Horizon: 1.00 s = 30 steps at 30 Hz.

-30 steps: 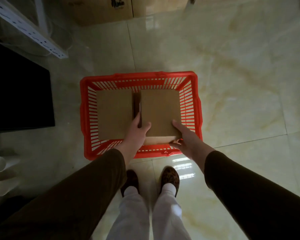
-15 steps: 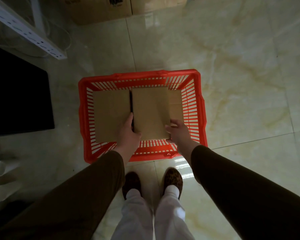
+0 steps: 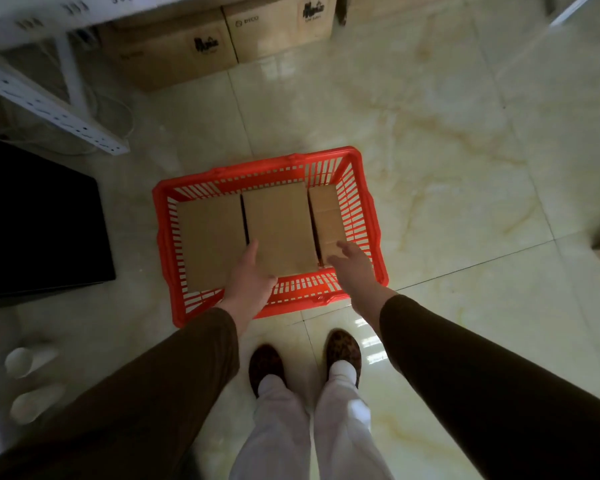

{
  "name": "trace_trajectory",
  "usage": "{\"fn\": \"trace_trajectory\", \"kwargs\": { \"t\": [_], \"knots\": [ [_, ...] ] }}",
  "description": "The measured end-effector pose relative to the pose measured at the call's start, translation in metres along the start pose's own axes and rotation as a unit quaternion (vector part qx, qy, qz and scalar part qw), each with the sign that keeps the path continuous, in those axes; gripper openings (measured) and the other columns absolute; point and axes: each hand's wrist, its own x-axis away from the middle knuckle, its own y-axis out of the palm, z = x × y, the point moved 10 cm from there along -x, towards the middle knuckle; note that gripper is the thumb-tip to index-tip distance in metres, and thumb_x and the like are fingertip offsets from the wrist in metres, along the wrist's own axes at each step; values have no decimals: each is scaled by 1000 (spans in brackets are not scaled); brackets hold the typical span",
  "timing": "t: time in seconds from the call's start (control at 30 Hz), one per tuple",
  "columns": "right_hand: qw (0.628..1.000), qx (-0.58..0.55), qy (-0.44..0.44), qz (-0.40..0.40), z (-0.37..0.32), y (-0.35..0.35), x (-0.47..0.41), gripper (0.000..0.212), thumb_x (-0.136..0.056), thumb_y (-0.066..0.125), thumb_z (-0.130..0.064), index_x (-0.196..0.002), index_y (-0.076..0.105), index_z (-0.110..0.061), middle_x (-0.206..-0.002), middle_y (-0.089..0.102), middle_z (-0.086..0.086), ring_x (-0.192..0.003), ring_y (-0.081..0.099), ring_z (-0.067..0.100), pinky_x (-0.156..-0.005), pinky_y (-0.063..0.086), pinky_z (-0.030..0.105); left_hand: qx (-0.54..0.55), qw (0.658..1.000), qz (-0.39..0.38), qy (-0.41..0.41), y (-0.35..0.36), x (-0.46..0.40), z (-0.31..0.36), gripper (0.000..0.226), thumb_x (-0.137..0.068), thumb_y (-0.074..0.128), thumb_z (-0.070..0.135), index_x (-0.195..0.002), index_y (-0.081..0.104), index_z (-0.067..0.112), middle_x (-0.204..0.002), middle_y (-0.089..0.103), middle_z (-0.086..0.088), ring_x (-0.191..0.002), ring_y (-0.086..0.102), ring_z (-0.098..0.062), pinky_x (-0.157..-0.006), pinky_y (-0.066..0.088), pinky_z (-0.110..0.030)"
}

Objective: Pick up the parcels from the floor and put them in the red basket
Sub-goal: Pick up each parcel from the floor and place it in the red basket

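- The basket (image 3: pixel 364 216) sat on the floor (image 3: pixel 465 150) at the centre, just ahead of the person's shoes (image 3: pixel 343 351).
- Three parcels lay side by side in it: the left parcel (image 3: pixel 212 237) at 9 o'clock, the middle parcel (image 3: pixel 278 226) between, the right parcel (image 3: pixel 326 216) at 3 o'clock.
- The left hand (image 3: pixel 250 282) and right hand (image 3: pixel 354 268) hovered over the basket's 6 o'clock rim.
- Cartons (image 3: pixel 222 39) stood at 12 o'clock, well apart.
- A shelf rack (image 3: pixel 49 102) stood at 10 o'clock.

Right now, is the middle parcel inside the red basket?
Inside. The middle parcel lies flat within the red basket, between two others; both hands are open.
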Motion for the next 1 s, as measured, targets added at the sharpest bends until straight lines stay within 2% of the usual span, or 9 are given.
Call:
{"fn": "trace_trajectory", "kwargs": {
  "t": [0.1, 0.13, 0.2, 0.3, 0.37, 0.57, 0.77, 0.87, 1.0],
  "knots": [
    [998, -41, -30, 33, -9, -43, 22, 45, -97, 61, -28, -140, 50, -24, -122, 68, 6, -93, 72, 26, -84, 62, 48, 20, 1000, -1, 6, 0, 20, 33, 94, -90, 73, 26, -159, 11, 37, -159, 35, -5, -129, 54, -26, -97, 54, -46],
    [997, -51, -40, 43, -12, -60, 28, 44, -96, 61, -30, -139, 50, -24, -125, 67, 3, -93, 72, 24, -82, 62, 47, 29, 999, -2, 14, 4, 25, 47, 94, -89, 75, 24, -159, 13, 36, -159, 34, -6, -132, 51, -26, -99, 51, -44],
    [994, -75, -48, 67, -15, -96, 43, 39, -99, 60, -29, -137, 50, -22, -120, 64, -5, -90, 68, 13, -74, 56, 32, 62, 997, -11, 39, 16, 36, 80, 92, -87, 76, 16, -159, 19, 32, -159, 35, -6, -136, 46, -25, -102, 47, -39],
    [988, -99, -59, 99, -12, -155, 54, 44, -101, 60, -26, -143, 50, -20, -145, 55, 3, -125, 57, 23, -91, 42, 31, 49, 994, -17, 97, 41, 55, 136, 83, -86, 76, 12, -155, 31, 23, -148, 44, -1, -133, 47, -20, -109, 43, -38],
    [985, -111, -64, 116, -6, -193, 55, 47, -100, 60, -27, -145, 50, -21, -152, 49, 3, -134, 50, 27, -96, 40, 35, 36, 993, -27, 112, 62, 69, 168, 83, -87, 76, 15, -156, 30, 24, -153, 43, -5, -139, 44, -22, -113, 40, -43],
    [978, -153, -60, 130, 28, -299, 58, 44, -98, 62, -30, -141, 53, -22, -144, 52, 0, -117, 52, 20, -93, 39, 34, -1, 990, -26, 137, 146, 94, 242, 86, -78, 79, 21, -152, 36, 23, -149, 46, -14, -136, 47, -26, -113, 40, -45],
    [972, -169, -47, 157, 63, -410, 48, 42, -97, 62, -31, -137, 55, -21, -133, 57, -1, -116, 57, 21, -90, 41, 33, -36, 983, -75, 164, 245, 138, 308, 78, -89, 73, 24, -154, 31, 22, -148, 45, -13, -135, 48, -26, -111, 40, -39],
    [967, -195, -19, 166, 74, -446, 38, 41, -97, 62, -30, -136, 54, -19, -130, 60, 2, -117, 58, 22, -95, 46, 37, -43, 981, -85, 167, 278, 145, 332, 75, -90, 71, 21, -154, 33, 20, -148, 46, -14, -136, 48, -25, -106, 39, -32],
    [965, -202, -15, 167, 74, -485, 20, 39, -96, 62, -33, -133, 55, -21, -129, 61, 2, -118, 60, 23, -103, 48, 41, -55, 980, -103, 162, 313, 143, 368, 72, -90, 70, 21, -153, 34, 20, -148, 47, -13, -135, 48, -24, -107, 40, -34]
  ]
}}
